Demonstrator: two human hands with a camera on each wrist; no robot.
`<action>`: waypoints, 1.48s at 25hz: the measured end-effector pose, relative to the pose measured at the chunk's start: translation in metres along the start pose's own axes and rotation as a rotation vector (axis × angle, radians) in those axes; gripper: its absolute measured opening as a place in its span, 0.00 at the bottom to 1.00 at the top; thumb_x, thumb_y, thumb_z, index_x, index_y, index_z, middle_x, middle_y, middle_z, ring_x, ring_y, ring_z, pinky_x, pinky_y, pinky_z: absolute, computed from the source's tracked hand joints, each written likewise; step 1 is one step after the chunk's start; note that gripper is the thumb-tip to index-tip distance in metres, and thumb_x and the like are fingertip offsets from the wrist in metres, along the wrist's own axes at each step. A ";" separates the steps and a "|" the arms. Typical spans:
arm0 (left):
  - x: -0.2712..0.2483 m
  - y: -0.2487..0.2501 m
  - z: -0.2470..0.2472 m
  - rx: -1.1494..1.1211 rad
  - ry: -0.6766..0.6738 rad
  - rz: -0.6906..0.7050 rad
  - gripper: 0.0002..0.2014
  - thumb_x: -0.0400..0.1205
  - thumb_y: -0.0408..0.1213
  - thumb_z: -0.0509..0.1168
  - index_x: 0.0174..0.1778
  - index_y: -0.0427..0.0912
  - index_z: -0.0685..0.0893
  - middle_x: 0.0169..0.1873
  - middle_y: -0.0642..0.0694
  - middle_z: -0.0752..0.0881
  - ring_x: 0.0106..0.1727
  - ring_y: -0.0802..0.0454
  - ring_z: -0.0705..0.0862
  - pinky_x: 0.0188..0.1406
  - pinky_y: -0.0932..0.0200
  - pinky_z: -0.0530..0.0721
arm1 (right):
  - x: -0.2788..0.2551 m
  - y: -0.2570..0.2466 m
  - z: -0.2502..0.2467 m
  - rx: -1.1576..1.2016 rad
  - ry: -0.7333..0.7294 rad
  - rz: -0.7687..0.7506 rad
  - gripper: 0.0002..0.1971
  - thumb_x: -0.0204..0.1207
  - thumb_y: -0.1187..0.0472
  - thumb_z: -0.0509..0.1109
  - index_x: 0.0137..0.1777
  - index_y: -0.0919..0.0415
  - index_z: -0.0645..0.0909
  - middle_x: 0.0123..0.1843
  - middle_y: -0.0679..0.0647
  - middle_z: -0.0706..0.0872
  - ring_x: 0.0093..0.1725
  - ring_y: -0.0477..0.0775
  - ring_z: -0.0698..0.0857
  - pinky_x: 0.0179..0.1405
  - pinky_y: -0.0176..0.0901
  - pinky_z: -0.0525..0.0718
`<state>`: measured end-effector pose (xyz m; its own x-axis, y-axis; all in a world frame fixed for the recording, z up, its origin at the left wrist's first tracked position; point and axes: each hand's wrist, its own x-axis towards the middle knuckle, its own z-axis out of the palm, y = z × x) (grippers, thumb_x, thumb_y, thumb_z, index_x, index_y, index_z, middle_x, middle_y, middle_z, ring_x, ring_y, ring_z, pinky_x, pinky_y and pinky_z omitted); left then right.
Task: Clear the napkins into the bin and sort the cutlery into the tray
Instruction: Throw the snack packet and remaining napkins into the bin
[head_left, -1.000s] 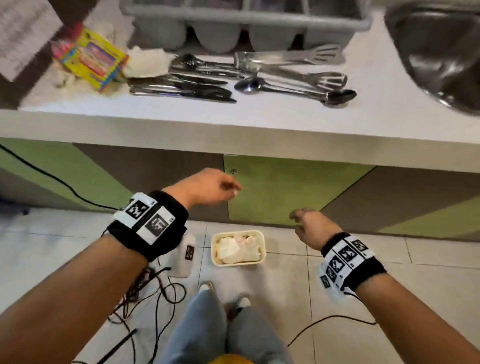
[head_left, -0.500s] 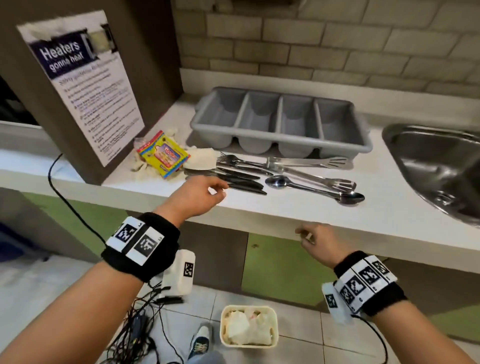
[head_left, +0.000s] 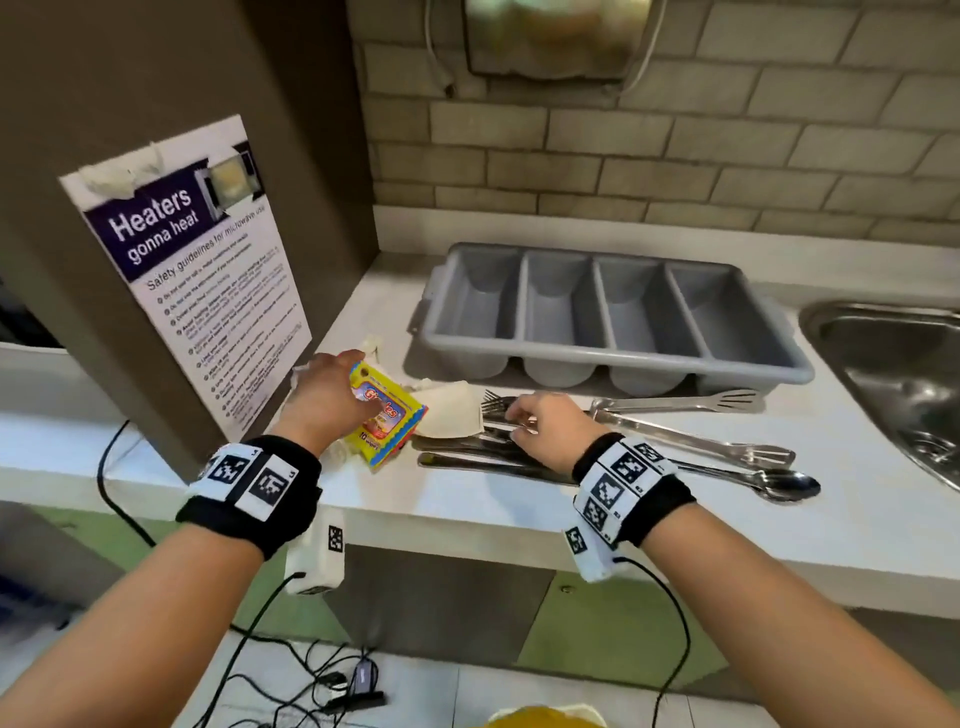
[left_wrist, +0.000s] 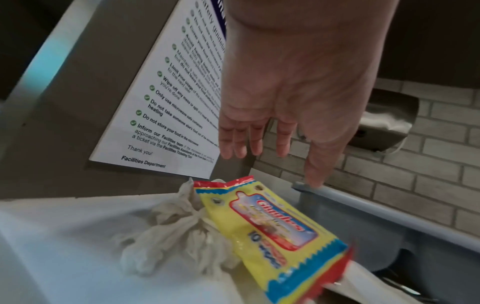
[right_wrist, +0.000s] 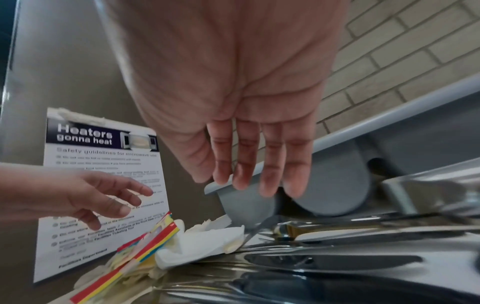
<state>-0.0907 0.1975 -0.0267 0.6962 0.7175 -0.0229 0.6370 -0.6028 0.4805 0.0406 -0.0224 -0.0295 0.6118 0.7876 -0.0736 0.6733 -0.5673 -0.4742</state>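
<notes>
Little looks done on the counter: the tray (head_left: 613, 317) has all four compartments empty, beyond both hands. The left hand (head_left: 324, 395), fingers spread and holding nothing, hovers over the wipes pack (head_left: 387, 415) and crumpled napkins (left_wrist: 176, 232). The right hand (head_left: 545, 431), fingers straight and empty, hangs over the cutlery (head_left: 493, 457), a folded napkin (head_left: 449, 413) just left of it. The bin is out of view.

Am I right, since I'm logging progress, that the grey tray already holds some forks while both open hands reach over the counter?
Not quite. The head view shows all four compartments of the grey tray empty; the forks still lie on the counter in front of it. The rest holds: left hand and right hand are open over the counter.
</notes>
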 end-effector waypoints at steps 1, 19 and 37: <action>0.008 -0.007 0.001 0.030 -0.031 -0.015 0.39 0.68 0.41 0.76 0.75 0.45 0.67 0.69 0.33 0.71 0.73 0.37 0.70 0.74 0.49 0.69 | 0.012 -0.009 0.005 -0.026 -0.017 0.000 0.16 0.75 0.59 0.67 0.61 0.62 0.79 0.62 0.62 0.83 0.62 0.61 0.81 0.64 0.45 0.76; 0.045 -0.049 0.017 0.051 -0.102 0.000 0.53 0.60 0.50 0.80 0.77 0.56 0.56 0.66 0.37 0.73 0.70 0.35 0.72 0.66 0.39 0.74 | 0.097 -0.052 0.066 0.035 0.031 0.451 0.33 0.71 0.71 0.69 0.74 0.63 0.58 0.72 0.65 0.69 0.69 0.70 0.76 0.69 0.59 0.77; 0.026 0.003 -0.015 -0.816 -0.004 0.233 0.15 0.80 0.25 0.63 0.56 0.50 0.74 0.42 0.58 0.82 0.42 0.62 0.85 0.45 0.65 0.82 | 0.013 -0.016 -0.023 0.323 0.508 0.246 0.08 0.78 0.67 0.63 0.55 0.69 0.74 0.48 0.67 0.86 0.46 0.61 0.82 0.41 0.39 0.74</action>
<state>-0.0752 0.2197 -0.0123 0.7819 0.6043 0.1531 0.0399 -0.2935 0.9551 0.0478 -0.0087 -0.0028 0.9057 0.3872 0.1726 0.3780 -0.5532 -0.7423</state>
